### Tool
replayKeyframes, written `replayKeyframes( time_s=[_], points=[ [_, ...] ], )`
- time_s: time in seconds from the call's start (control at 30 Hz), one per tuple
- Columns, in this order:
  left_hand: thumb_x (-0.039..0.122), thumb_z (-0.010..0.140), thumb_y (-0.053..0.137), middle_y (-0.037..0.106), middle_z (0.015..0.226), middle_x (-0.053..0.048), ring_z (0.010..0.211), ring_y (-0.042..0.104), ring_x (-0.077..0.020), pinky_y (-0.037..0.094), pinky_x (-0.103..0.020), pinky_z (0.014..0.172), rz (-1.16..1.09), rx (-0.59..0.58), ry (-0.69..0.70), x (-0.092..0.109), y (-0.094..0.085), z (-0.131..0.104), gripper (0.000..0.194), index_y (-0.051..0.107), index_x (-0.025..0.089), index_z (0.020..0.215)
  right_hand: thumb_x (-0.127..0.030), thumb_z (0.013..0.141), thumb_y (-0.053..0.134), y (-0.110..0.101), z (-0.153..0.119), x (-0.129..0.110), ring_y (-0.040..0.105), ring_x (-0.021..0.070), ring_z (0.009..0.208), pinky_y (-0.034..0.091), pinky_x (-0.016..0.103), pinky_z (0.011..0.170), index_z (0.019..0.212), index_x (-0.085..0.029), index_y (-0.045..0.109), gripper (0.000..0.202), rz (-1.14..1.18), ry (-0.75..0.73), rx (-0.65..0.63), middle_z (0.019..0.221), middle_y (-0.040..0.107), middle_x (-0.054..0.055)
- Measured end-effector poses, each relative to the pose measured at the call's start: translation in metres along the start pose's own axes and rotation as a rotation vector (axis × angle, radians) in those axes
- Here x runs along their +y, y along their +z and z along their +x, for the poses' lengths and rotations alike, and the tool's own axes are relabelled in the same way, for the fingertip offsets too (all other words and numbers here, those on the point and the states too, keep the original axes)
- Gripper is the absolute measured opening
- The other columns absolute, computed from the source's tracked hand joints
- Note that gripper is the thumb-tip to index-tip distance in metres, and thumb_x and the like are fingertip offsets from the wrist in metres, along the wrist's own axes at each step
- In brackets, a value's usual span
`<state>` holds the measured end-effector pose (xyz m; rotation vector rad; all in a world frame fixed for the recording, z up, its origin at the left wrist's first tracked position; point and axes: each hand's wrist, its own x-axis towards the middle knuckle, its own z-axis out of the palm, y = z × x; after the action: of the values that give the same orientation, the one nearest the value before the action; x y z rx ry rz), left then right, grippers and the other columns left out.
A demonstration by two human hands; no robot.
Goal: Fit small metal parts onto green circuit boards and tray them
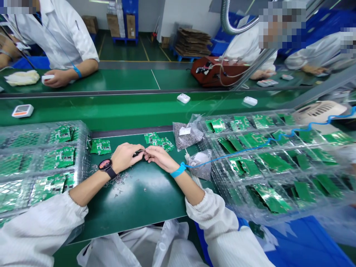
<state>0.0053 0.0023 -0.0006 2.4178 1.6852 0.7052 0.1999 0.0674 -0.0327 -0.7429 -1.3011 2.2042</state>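
My left hand [125, 155] is closed around a small dark tool whose tip points right. My right hand [158, 155] meets it fingertip to fingertip, pinching something tiny that I cannot make out. Both hover over the green mat [144, 200]. Just beyond the fingers lie a few green circuit boards [159, 141], with another board [100, 146] to the left. Tiny metal parts [122, 181] are scattered on the mat below my left wrist. A black watch sits on my left wrist and a blue strap [178, 170] with a coiled cord on my right.
Clear trays of green boards stand at the left [41, 163] and right [267, 159]. Two plastic bags of small parts [187, 135] lie right of my hands. Beyond runs a green conveyor [125, 107] carrying white devices [183, 98]. Other people work across it.
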Motion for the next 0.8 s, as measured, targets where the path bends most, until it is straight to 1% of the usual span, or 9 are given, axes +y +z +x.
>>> replayKeyframes(
  time_s=[0.1,0.2,0.27,0.37,0.47,0.57,0.63,0.8],
  points=[
    [0.037,0.098,0.054,0.079,0.095,0.000,0.078,0.072,-0.0218,0.048,-0.033,0.075,-0.071,-0.031,-0.100,0.003,-0.001,0.001,0.021,0.071,0.025,0.103,-0.043,0.079,0.083,-0.001,0.000,-0.001,0.062,0.0116,0.073,0.045,0.023,0.065,0.081,-0.019,0.069,0.028,-0.018,-0.008,0.011,0.077,0.068,0.000],
    [0.036,0.095,0.056,0.078,0.101,-0.001,0.086,0.073,-0.0225,0.048,-0.032,0.075,-0.182,-0.049,-0.194,0.007,-0.002,0.001,0.022,0.067,0.024,0.110,-0.040,0.077,0.084,0.001,0.001,0.003,0.062,0.0119,0.073,0.045,0.024,0.067,0.079,-0.020,0.068,0.026,-0.030,-0.060,0.067,0.077,0.069,0.000],
    [0.035,0.092,0.057,0.077,0.103,-0.002,0.090,0.073,-0.0228,0.049,-0.031,0.077,-0.239,-0.057,-0.224,0.009,-0.003,0.002,0.025,0.065,0.024,0.113,-0.040,0.077,0.085,0.002,0.002,0.006,0.062,0.0119,0.072,0.045,0.024,0.067,0.077,-0.021,0.067,0.026,-0.037,-0.105,0.109,0.075,0.068,-0.001],
    [0.036,0.089,0.060,0.076,0.102,-0.002,0.094,0.073,-0.0238,0.049,-0.030,0.076,-0.261,-0.050,-0.259,0.011,-0.003,0.002,0.029,0.062,0.024,0.115,-0.040,0.077,0.085,0.004,0.003,0.009,0.060,0.0123,0.071,0.046,0.025,0.067,0.075,-0.021,0.068,0.025,-0.077,-0.156,0.143,0.074,0.068,-0.001],
    [0.037,0.090,0.060,0.075,0.103,-0.003,0.094,0.072,-0.0238,0.049,-0.030,0.074,-0.240,-0.039,-0.238,0.011,-0.002,0.002,0.027,0.061,0.023,0.113,-0.042,0.076,0.085,0.006,0.003,0.010,0.059,0.0133,0.068,0.046,0.027,0.067,0.074,-0.021,0.070,0.026,-0.138,-0.189,0.171,0.071,0.066,-0.001],
    [0.037,0.093,0.056,0.074,0.094,-0.002,0.083,0.070,-0.0215,0.046,-0.029,0.070,-0.198,-0.037,-0.194,0.011,-0.001,0.001,0.018,0.061,0.023,0.103,-0.047,0.076,0.084,0.007,0.002,0.010,0.057,0.0144,0.067,0.047,0.029,0.067,0.074,-0.022,0.072,0.028,-0.195,-0.215,0.214,0.070,0.067,-0.001],
    [0.037,0.094,0.055,0.073,0.087,-0.001,0.076,0.069,-0.0203,0.044,-0.028,0.066,-0.173,-0.023,-0.185,0.010,-0.001,0.000,0.016,0.061,0.023,0.097,-0.048,0.077,0.082,0.008,0.002,0.010,0.057,0.0153,0.068,0.047,0.030,0.067,0.074,-0.022,0.074,0.028,-0.231,-0.231,0.235,0.071,0.068,0.000],
    [0.034,0.093,0.055,0.073,0.085,-0.002,0.073,0.068,-0.0205,0.043,-0.028,0.064,-0.097,-0.005,-0.161,0.007,0.001,-0.001,0.013,0.062,0.023,0.095,-0.048,0.082,0.077,0.008,0.002,0.009,0.058,0.0176,0.068,0.047,0.033,0.070,0.073,-0.023,0.074,0.027,-0.333,-0.264,0.246,0.070,0.067,0.002]
  ],
)
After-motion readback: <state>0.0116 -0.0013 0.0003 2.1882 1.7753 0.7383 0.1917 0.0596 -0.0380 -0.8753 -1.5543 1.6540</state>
